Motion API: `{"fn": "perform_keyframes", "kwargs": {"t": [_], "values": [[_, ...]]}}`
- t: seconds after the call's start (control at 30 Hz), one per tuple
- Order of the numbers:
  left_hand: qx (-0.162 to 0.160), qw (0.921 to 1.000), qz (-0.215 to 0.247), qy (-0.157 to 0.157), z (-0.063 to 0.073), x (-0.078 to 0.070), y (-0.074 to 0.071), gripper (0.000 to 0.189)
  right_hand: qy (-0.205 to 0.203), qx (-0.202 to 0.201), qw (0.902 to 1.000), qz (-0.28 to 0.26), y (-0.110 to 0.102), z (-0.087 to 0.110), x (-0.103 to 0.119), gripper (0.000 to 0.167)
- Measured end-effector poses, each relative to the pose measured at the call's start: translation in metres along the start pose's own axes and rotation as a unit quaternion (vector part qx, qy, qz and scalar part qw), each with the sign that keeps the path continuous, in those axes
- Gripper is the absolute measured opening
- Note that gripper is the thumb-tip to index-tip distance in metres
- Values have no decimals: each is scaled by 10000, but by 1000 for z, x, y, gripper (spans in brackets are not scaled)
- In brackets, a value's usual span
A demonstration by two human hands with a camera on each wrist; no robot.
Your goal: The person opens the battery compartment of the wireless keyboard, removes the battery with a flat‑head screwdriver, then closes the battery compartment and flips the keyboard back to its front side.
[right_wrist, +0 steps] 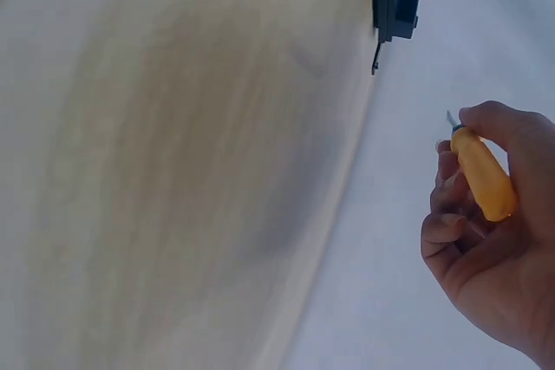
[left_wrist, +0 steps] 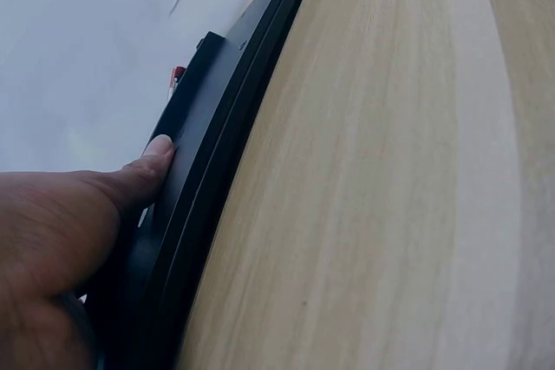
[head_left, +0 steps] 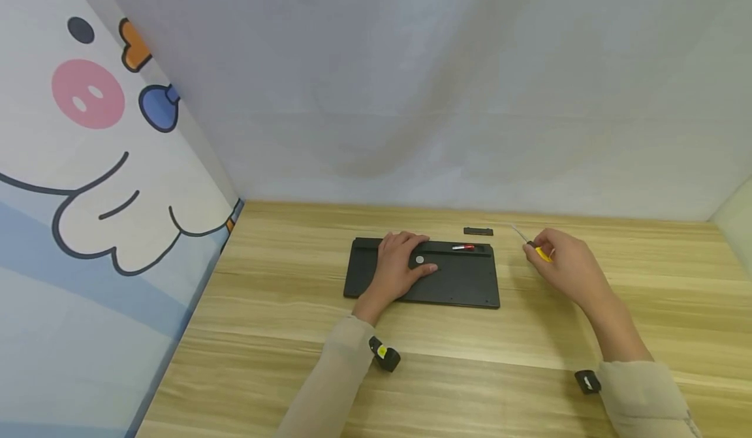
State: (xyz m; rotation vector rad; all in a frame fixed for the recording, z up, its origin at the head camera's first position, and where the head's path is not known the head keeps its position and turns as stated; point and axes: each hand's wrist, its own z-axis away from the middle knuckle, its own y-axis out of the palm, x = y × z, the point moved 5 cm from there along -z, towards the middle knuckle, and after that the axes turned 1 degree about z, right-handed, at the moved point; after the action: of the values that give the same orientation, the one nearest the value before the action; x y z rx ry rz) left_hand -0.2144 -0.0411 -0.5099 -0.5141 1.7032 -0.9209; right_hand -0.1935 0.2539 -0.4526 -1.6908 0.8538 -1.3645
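Note:
A black keyboard point(head_left: 458, 284) lies face down on the wooden table, its long recess along the far side. My left hand point(head_left: 396, 265) rests on its left half, fingers at the far edge and thumb spread toward the middle. The left wrist view shows that thumb point(left_wrist: 158, 149) pressed against the dark underside. In the recess, near its right end, sits a small red and silver battery point(head_left: 463, 247). To the right of the keyboard, my right hand point(head_left: 566, 265) holds a screwdriver point(right_wrist: 486, 175) by its yellow handle between thumb and fingers. Its thin metal shaft points away, up and left.
A small black battery cover point(head_left: 478, 232) lies just beyond the keyboard's far right corner. Behind the table point(head_left: 282, 307) hangs a pale grey cloth point(head_left: 411, 98). On the left stands a panel point(head_left: 153, 203) with a cartoon print.

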Motion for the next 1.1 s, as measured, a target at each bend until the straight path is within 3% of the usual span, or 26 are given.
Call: {"fn": "perform_keyframes", "kwargs": {"t": [0.2,0.47,0.7,1.1], "values": [[5,10000,-52,5,0,-1,-1,60,467,229,9986,94,5,7,-11,34],[0,10000,-43,-1,0,0,1,61,687,584,9957,194,10,16,-24,40],[2,10000,-54,-12,0,0,1,60,1078,1165,9870,247,13,19,-32,44],[-38,10000,-85,35,0,-2,-2,59,996,1266,9864,321,15,17,-35,49]]}}
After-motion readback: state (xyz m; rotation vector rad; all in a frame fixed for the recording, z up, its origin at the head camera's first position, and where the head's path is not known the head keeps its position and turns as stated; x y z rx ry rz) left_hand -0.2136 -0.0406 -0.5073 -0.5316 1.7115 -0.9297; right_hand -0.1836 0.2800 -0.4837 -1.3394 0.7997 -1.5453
